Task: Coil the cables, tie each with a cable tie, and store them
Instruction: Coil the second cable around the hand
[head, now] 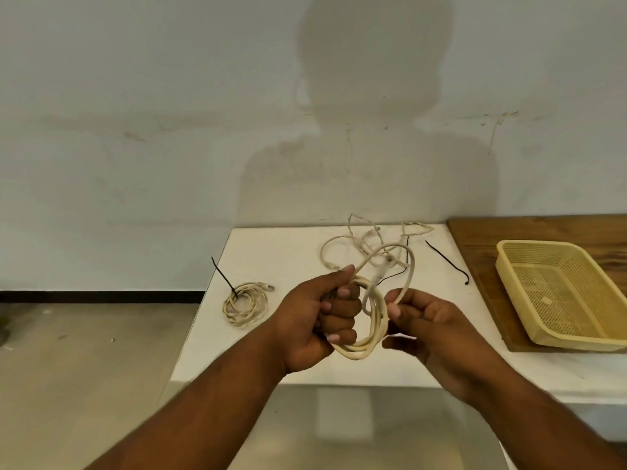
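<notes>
I have just one view, from the head camera, looking forward and down, close over the white table (271, 245). Its wide angle also takes in the wall (135, 96) behind.

Tied coil (245, 302) left on table (271, 245) — basket (563, 293) right (loose cables (366, 245) behind, possibly tangled).

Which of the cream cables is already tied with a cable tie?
The small coiled cable at the white table's left edge, with a black tie through it. The hand-held coil and the loose tangle behind are untied.
</notes>
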